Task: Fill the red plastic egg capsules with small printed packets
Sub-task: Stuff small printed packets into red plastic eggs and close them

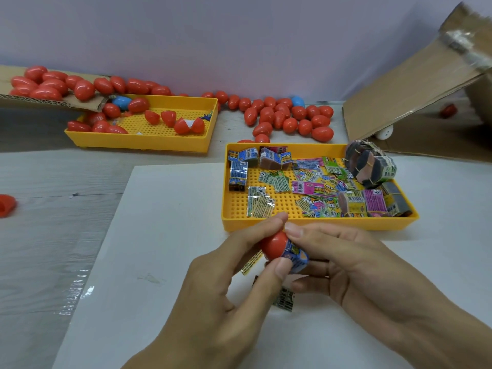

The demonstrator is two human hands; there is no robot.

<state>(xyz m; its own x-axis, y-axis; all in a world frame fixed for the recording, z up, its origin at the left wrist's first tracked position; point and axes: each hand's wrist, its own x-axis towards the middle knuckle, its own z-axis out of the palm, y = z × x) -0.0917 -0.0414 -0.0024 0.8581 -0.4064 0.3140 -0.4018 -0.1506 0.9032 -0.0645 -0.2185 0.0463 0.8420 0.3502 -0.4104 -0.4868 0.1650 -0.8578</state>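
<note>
- Left hand (pixel 234 272) pinches a red capsule half (pixel 274 246) between thumb and fingers, open mouth facing right.
- Right hand (pixel 343 265), fingers curled, grips a blue printed packet (pixel 298 255) whose left end is already in that mouth; its long axis runs left to right.
- Judged next: push the packet leftward, deeper in.
- More packets fill the yellow tray (pixel 319 225) just beyond, on the table (pixel 159 235).

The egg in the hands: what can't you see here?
Head view only:
- Egg half: its inside is hidden by the left hand and the blue packet.
- Packets under the hands: mostly covered by the right hand.
- Packet print in the tray: too small to read.
- Red piece: cut by the left edge.
- Box: inside hidden by its flap.
</note>
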